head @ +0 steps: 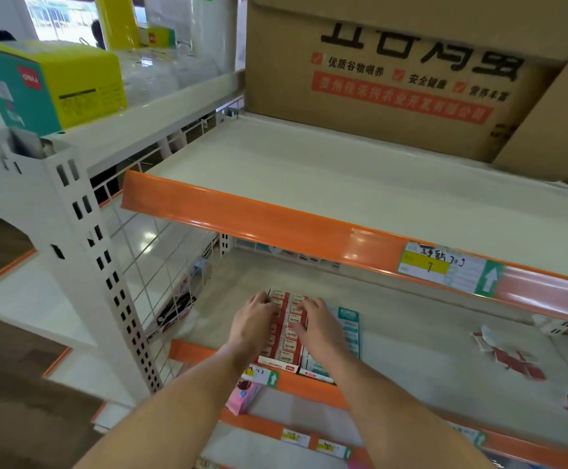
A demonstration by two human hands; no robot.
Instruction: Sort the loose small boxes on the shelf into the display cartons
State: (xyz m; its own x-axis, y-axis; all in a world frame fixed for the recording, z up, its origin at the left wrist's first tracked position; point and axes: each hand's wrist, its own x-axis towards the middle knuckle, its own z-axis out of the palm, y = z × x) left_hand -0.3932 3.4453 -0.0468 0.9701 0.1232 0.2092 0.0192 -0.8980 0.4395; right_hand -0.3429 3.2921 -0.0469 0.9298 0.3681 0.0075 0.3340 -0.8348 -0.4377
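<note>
Hands over a red-and-white display carton (pixel 284 333) at the front left of the middle shelf (pixel 428 346), hard against its orange lip. Left hand (pixel 254 321) with fingers curled on the rows of small boxes (pixel 291 336) at the carton's left side; right hand (pixel 316 324) laid over the right rows, fingers bent down — whether pinching one box or only pressing, cannot tell. Boxes likely light, stiff cardboard, smooth-faced, tightly packed; best taken by the short edges between fingertip and thumb. Teal-and-white carton (pixel 348 328) just beside on the right. Loose red-and-white pieces (pixel 509 357) well apart toward the right end. Low headroom under the upper orange shelf edge (pixel 275 228) — wire side grille (pixel 160 265) closing the left; open shelf to the right.
</note>
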